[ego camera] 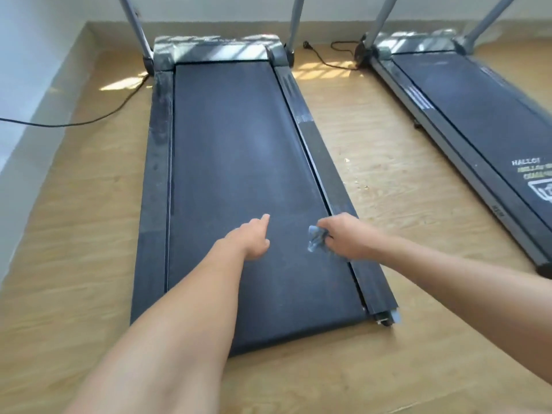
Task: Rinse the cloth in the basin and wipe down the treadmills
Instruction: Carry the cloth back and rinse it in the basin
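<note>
Here, right hand (343, 238) clutches the bunched cloth (316, 239) over the treadmill (233, 130); left hand (254, 238) points forward, fingers (264, 219) empty.

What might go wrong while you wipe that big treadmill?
The cloth is bunched small in the right hand, so wide strips of the dusty belt may get missed. A black cord lies loose on the floor beside the treadmill; a foot might catch it. Crumbs near the right rail might stick to the cloth.
</note>
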Demonstrator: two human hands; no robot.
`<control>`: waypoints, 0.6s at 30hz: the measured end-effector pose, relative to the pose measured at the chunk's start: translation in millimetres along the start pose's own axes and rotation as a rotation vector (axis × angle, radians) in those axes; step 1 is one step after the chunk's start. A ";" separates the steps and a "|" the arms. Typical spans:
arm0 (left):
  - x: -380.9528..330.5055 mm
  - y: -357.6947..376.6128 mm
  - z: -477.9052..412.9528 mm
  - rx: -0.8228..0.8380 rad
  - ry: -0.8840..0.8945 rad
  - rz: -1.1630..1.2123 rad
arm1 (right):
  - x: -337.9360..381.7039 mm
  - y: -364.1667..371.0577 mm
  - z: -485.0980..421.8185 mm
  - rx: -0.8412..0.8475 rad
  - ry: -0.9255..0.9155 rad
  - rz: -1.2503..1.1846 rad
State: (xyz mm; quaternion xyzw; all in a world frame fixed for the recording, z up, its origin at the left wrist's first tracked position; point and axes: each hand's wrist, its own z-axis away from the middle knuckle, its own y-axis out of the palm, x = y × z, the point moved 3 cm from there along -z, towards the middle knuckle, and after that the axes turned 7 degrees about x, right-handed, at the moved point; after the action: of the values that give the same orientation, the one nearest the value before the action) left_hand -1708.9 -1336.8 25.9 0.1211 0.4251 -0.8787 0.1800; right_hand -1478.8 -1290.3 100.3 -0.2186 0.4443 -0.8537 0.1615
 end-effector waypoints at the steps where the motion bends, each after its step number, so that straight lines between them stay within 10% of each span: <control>1: -4.1 -21.2 11.5 0.038 -0.008 -0.055 | 12.1 -35.3 0.6 0.015 0.038 0.038; 18: -181.0 -282.1 255.7 0.033 0.157 -0.375 | 122.1 -347.2 195.6 -0.016 0.300 0.058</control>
State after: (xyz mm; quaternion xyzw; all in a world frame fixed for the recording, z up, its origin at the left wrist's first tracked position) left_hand -1678.5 -1338.5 446.3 0.1110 0.4386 -0.8915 -0.0227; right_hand -1510.0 -1290.3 515.8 -0.0768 0.4765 -0.8681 0.1162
